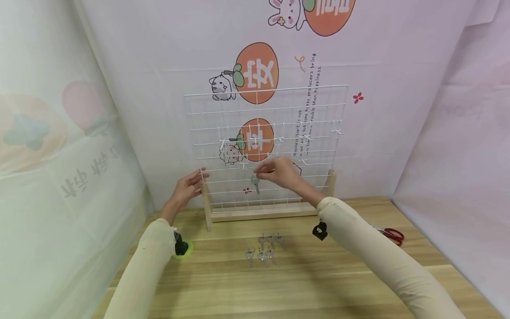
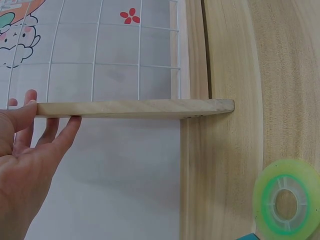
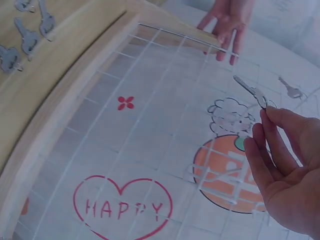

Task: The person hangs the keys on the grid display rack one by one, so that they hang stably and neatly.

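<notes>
Key [image 1: 255,180] hangs before wire grid [image 1: 256,140]; heart [image 3: 122,210] reads "HAPPY".

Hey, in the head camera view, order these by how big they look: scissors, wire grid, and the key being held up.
1. Wire grid
2. Scissors, partly hidden by the sleeve
3. Held key

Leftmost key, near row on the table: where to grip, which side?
I'd pinch the broad head of the leftmost key by its edges, coming from above. It lies flat on the table, head toward the wire rack and thin blade pointing away from it; the wider head likely gives fingertips more purchase.
</notes>
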